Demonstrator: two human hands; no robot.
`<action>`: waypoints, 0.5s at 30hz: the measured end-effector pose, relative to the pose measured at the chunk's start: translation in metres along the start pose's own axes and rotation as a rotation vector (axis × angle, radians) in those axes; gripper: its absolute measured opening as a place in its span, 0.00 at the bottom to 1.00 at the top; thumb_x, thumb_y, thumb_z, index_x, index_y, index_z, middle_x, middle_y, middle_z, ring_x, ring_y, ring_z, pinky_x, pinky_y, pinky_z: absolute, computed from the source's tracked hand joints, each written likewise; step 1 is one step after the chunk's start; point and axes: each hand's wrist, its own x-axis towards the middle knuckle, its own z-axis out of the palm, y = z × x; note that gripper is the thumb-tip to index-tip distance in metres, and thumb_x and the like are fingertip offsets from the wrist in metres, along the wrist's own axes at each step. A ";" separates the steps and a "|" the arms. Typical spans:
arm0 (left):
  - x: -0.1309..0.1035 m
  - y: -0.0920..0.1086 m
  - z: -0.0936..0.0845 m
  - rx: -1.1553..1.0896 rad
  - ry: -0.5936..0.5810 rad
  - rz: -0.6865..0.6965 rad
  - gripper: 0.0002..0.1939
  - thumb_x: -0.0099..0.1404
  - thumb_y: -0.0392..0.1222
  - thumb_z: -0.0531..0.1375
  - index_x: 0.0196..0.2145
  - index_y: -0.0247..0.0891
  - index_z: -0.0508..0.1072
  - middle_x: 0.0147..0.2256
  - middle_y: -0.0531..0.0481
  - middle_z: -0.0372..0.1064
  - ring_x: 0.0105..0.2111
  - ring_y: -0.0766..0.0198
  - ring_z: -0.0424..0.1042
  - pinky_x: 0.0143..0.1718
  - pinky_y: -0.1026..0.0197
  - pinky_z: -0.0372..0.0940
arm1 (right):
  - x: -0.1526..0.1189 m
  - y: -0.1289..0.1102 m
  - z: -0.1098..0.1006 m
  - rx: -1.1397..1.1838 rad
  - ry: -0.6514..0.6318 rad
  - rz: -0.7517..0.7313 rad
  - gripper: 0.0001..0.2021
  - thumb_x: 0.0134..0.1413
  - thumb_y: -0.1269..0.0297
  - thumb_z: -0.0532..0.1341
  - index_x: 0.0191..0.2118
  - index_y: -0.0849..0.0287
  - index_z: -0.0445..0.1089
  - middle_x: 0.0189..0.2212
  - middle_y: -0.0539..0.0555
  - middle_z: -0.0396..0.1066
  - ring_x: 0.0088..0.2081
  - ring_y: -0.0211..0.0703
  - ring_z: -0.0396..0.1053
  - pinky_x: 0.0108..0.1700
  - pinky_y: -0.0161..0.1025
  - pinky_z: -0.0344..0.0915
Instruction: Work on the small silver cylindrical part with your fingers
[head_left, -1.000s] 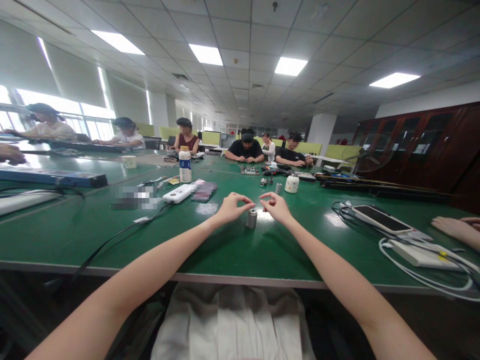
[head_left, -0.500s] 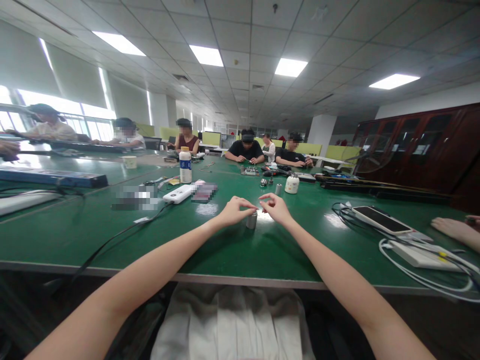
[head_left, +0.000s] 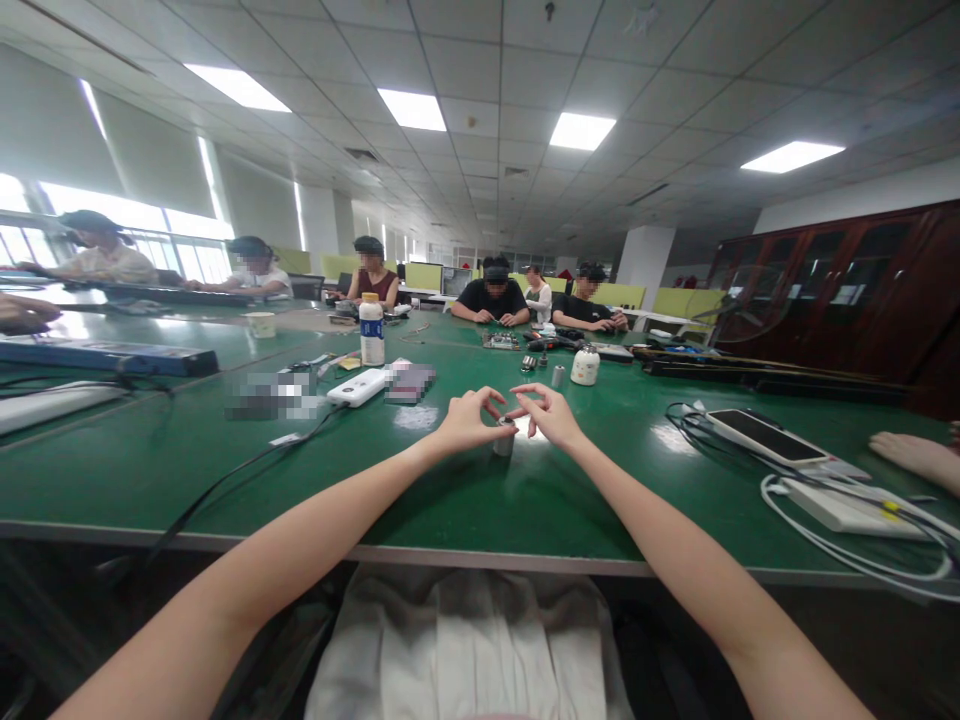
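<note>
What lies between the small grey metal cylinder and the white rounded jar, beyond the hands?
The head view shows only bare green tabletop between the cylinder and the jar.

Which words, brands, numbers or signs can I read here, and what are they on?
No text is readable.
Bottle's blue label: marks too small to read.
White jar: small marks, too small to make out.
Cable tag: too small to read.
Nearest metal cylinder: no lettering visible.
</note>
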 end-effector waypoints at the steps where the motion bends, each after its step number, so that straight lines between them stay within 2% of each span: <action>1: 0.000 0.000 0.000 -0.001 -0.001 -0.004 0.24 0.52 0.54 0.69 0.43 0.41 0.70 0.35 0.51 0.79 0.44 0.49 0.75 0.47 0.52 0.62 | 0.001 -0.001 -0.002 -0.001 0.012 0.005 0.17 0.55 0.51 0.62 0.43 0.60 0.70 0.21 0.51 0.77 0.11 0.32 0.63 0.14 0.28 0.60; 4: 0.000 -0.002 -0.001 -0.008 -0.005 -0.008 0.25 0.52 0.55 0.69 0.44 0.41 0.71 0.34 0.50 0.79 0.41 0.51 0.77 0.44 0.55 0.64 | 0.002 -0.002 -0.006 -0.006 0.037 0.014 0.17 0.53 0.52 0.64 0.42 0.60 0.70 0.17 0.48 0.74 0.11 0.32 0.62 0.14 0.28 0.60; 10: -0.001 -0.002 -0.002 -0.021 -0.027 0.030 0.27 0.49 0.50 0.71 0.45 0.40 0.71 0.33 0.51 0.80 0.40 0.51 0.77 0.43 0.55 0.65 | -0.002 -0.001 0.002 0.008 -0.007 0.001 0.17 0.52 0.54 0.65 0.44 0.59 0.70 0.30 0.54 0.80 0.12 0.30 0.64 0.14 0.28 0.63; 15: 0.000 -0.003 -0.003 -0.031 -0.042 0.053 0.26 0.50 0.51 0.71 0.44 0.40 0.72 0.32 0.52 0.79 0.39 0.53 0.78 0.43 0.56 0.65 | 0.000 0.000 0.000 -0.007 0.011 -0.009 0.16 0.52 0.54 0.65 0.42 0.60 0.71 0.24 0.52 0.78 0.13 0.32 0.64 0.15 0.29 0.63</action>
